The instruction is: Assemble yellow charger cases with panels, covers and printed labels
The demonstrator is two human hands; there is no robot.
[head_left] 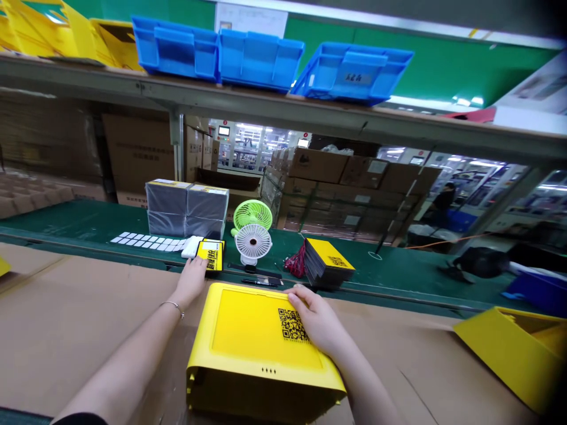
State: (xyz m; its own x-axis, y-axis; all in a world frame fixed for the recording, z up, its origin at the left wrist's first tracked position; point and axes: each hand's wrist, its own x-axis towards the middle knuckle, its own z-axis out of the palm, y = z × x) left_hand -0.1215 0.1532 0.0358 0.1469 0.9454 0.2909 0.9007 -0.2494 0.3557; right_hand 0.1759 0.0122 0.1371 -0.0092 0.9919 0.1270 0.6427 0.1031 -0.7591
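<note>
A yellow plastic housing [248,330] with a printed QR code stands in front of me, its hollow side facing me. My right hand [316,316] grips its far right edge, thumb on the top face and fingers over the back. My left hand [194,280] reaches forward, its outstretched fingers touching the near left corner of a yellow-and-black printed card [211,255] that lies in a dark tray; whether they pinch it I cannot tell. White square pieces [148,242] lie in rows left of the card, beside a small white block [191,247].
Behind stand a white fan [253,243], a green fan [252,213] and wrapped grey stacks [186,206]. Yellow-topped panels [330,260] are piled at right, near red cords [296,261]. Another yellow housing [509,348] sits far right. Blue bins [261,59] line the overhead shelf.
</note>
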